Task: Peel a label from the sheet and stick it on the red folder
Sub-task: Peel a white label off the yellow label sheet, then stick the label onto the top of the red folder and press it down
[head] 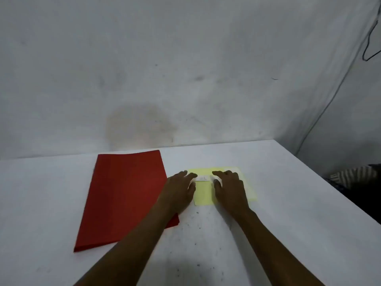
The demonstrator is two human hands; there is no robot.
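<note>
Both forearms reaching in from near edge; left hand (180, 189) and right hand (231, 187) lying open, fingers spread, pressing the sheet (203, 193); white label (201, 178) sitting between fingertips; folder (125, 195) waiting left; risk: label tearing or curling if the corner lifts badly.

Both hands lie palm-down side by side, left (181, 188) and right (229, 187), fingers spread, forearms extended forward.

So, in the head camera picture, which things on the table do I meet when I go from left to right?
red folder → left hand → white label → right hand → right edge of the yellow sheet → striped cloth at the far right.
</note>
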